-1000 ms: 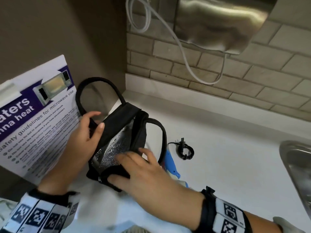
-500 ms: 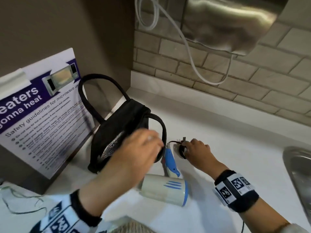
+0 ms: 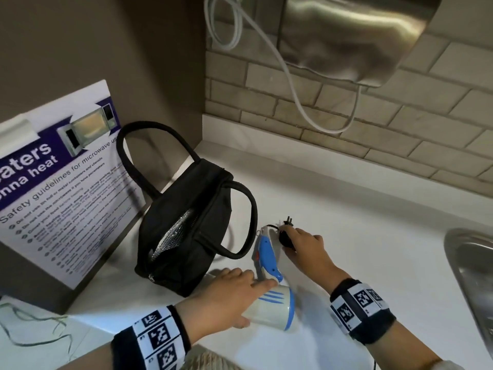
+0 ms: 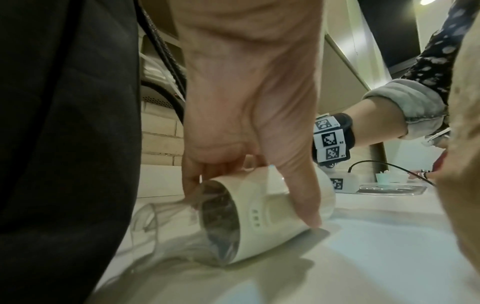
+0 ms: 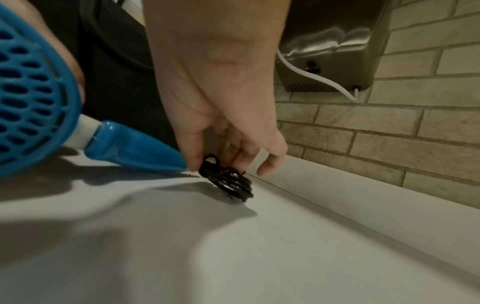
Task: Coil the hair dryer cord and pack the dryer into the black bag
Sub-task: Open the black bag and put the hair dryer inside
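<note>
**Cord bundled, dryer about to be lifted into the bag**

We are at the hand-over between the two halves of the job. The cord [image 5: 226,179] already lies as a small tight black coil on the white worktop [image 3: 373,249], just beside the tip of the dryer's blue handle [image 3: 265,252], with the plug [image 3: 289,221] sticking out past it toward the wall. Our right hand [image 3: 306,248] is down on that coil: the thumb and first fingers pinch it from above, the little finger spread clear.

Our left hand [image 3: 226,292] lies over the hair dryer [image 3: 272,308], which rests on its side on the worktop. From the left wrist view the thumb [image 4: 298,195] comes down one side of the cream barrel and the fingers curl over the other, so we read it as a grip on the barrel, though we cannot tell whether the dryer has left the surface yet.

The black bag [image 3: 186,236] stands just to the left of the dryer, touching nothing we hold, its top gaping enough to show the silver lining [image 3: 173,236]; one handle loop [image 3: 240,222] droops toward the dryer.

So coiling looks finished and packing is the step in hand. The next move, as we judge it, calls for both hands rising together, so that the short run of cord between coil and handle stays slack and the coil does not spring apart. The mouth looks narrow for the barrel, and the drooping loop may need clearing.
</note>
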Demonstrator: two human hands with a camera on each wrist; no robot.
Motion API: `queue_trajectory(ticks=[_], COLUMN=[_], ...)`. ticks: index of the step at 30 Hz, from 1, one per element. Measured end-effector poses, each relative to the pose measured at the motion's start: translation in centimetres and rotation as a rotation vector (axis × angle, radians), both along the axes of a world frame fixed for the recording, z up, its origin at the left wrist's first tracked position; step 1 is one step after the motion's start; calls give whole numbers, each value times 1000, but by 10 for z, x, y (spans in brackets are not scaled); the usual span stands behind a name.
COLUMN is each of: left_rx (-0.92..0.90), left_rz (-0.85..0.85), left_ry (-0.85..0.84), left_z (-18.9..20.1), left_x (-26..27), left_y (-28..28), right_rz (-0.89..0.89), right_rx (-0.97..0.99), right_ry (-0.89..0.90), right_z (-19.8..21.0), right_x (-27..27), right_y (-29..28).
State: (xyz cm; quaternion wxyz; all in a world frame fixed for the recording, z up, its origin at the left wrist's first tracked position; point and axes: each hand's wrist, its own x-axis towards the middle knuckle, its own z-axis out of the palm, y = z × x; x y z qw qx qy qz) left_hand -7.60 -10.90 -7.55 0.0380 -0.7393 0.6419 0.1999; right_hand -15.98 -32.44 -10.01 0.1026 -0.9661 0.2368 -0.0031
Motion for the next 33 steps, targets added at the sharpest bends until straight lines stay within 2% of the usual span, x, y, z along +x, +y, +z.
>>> queue_trajectory(ticks=[3,5,10,12,15,17,22,25,26,28,29,31,33], left_rx=[-8,-25,-64,-60,-85,-56,-19,5,-44,-147,-130,-120,-87], left_rz=[-72,-108,-151,-185,-217,-257,-290,-371,-352,-236,-186,-137,-244], left_ry=[-54,-94,-156,-207,-298,-314,-394,-486,-488,-299,-219,-305,-407], left_z=[6,8,12,11,16,21,18,28,33,33,34,44,52], left_x=[-7,-12,-19,-19,-21,-26,-28,-31,-32,-35,-36,-36,-40], left_y=[-3,-5,-4,-3,-6,-9,-15,-17,-17,-13,-12,-13,-9], right_rz=[-12,-26,53,98,243,330,459,559,593,645,650,637,606], right_rx=[128,212,291,181,-85,-218,-314,-483,-532,-564,-562,-568,-581], right_ry=[-183,-214,72,64,-40,-24,116,180,191,169,147,89,32], right_z=[4,5,22,29,37,42,39,35,33,31,32,38,47], right_x=[3,3,-9,-18,-27,-31,-42,-40,-38,-39,-41,-47,-57], right_y=[3,3,19,30,40,41,34,37,39,40,39,37,35])
